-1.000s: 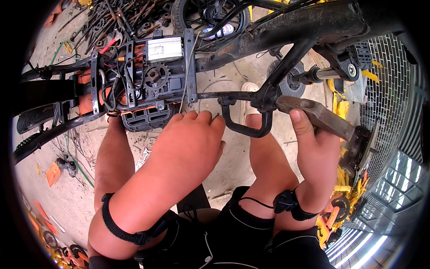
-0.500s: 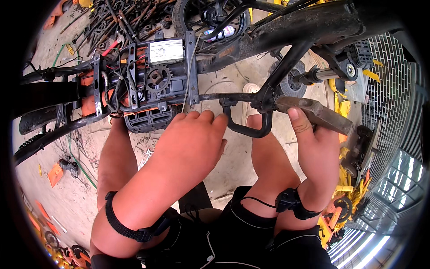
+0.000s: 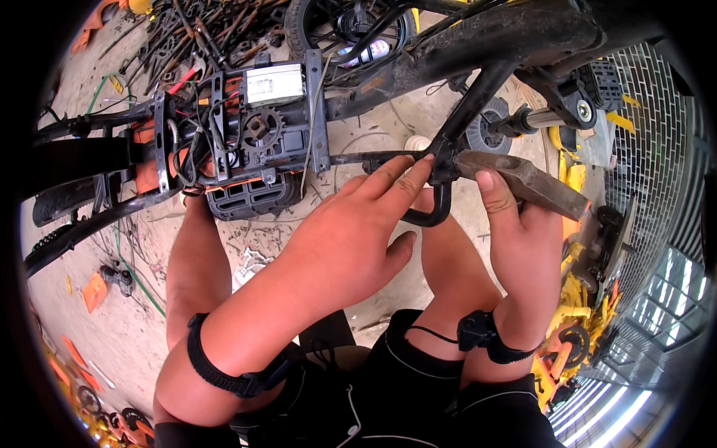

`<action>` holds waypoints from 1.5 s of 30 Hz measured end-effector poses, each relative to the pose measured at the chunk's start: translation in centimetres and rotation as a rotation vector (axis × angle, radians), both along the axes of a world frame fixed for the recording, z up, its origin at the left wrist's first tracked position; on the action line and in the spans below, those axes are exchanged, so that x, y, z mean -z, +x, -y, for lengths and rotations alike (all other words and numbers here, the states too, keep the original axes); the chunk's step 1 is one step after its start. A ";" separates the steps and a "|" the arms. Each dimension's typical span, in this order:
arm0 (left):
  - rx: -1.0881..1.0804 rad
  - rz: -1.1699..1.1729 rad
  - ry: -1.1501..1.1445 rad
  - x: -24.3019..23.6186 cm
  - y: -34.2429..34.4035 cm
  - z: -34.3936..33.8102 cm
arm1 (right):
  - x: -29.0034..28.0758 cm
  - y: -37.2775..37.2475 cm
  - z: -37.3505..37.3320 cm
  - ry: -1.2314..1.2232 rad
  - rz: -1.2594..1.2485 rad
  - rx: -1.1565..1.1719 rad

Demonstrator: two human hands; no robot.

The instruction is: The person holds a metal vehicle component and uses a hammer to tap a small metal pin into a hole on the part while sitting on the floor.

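A worn steel hammer (image 3: 534, 183) is gripped in my right hand (image 3: 515, 231), thumb up along its side; its head lies against the joint of a black bike frame (image 3: 478, 104). The handle is hidden behind the hand. My left hand (image 3: 351, 231) is open over the lower tube, index and middle fingers stretched out to the joint beside the hammer, thumb apart. Under these fingers a black U-shaped bracket (image 3: 441, 205) is partly covered. Left of the hands, the frame carries a drive unit with a toothed sprocket (image 3: 261, 131) and a white-labelled box (image 3: 275, 84).
Rusty metal rods (image 3: 179, 45) are heaped at the far left, near a wheel (image 3: 299, 30) and a spray can (image 3: 366, 54). A shock absorber (image 3: 549, 118) sticks out at right. Yellow and orange parts (image 3: 560, 358) lie along the right side. My legs are below the frame.
My left hand has moved right along the tube, from beside the bracket to the joint, and its fingers have straightened. The right hand and hammer have barely shifted.
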State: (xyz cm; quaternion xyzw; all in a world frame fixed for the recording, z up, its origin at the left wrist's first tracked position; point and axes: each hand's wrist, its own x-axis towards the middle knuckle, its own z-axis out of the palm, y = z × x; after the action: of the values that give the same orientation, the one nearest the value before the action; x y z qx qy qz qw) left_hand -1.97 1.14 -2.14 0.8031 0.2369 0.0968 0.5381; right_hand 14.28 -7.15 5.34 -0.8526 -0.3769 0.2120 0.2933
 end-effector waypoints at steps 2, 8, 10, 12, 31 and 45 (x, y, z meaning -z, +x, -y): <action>-0.048 0.034 0.067 0.4 0.2 0.5 | -0.1 0.2 0.1 0.003 -0.040 0.003; 0.025 0.012 0.028 -0.1 0.1 0.0 | -1.2 0.2 0.3 0.033 0.017 0.009; 0.033 -0.002 0.029 -0.1 0.0 0.0 | -1.7 -0.1 0.0 0.048 0.006 0.040; 0.041 -0.019 0.060 0.0 0.0 -0.1 | -1.7 -0.4 -0.2 0.014 0.070 0.014; -0.080 0.013 0.256 1.8 0.1 1.6 | -0.4 0.0 -0.4 -0.124 0.129 -0.080; -0.057 -0.036 0.308 1.3 -0.2 1.5 | -0.6 0.1 -0.8 -0.169 0.096 -0.061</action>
State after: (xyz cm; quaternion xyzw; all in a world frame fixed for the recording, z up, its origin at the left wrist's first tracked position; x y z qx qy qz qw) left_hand -2.15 -0.41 -3.47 0.8705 0.2519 0.1328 0.4013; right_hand 14.41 -6.31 5.98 -0.8715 -0.3973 0.2109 0.1954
